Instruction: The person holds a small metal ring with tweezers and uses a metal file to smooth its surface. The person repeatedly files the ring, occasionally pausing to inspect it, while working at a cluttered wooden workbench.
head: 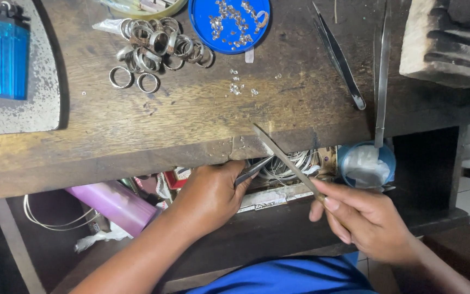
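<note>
**Filing a small piece at the bench edge**

Nearest to us, we are closing our right hand (pixel 368 220) around the handle end of a slim metal file (pixel 284 158), thumb and fingers wrapped tight, the blade slanting up and left to the notch in the wooden bench (pixel 191 120) edge. Just beside it, our left hand (pixel 210 193) is pinching dark tweezers (pixel 252 170) shut, their tips pointing up toward the file's blade; whatever they are gripping is too small for us to make out. By our judgement we are mid-stroke in a filing step, and the next move is calling for a steady left-hand brace and a short, light pass of the file.

Below the edge, a drawer is showing coiled wire (pixel 286 163) and a blue cup (pixel 366 163). Farther off, a heap of silver rings (pixel 159 46), a blue dish (pixel 229 24) of tiny pieces, spare tweezers (pixel 338 57) and a blue lighter (pixel 7 57) are lying on the bench.
</note>
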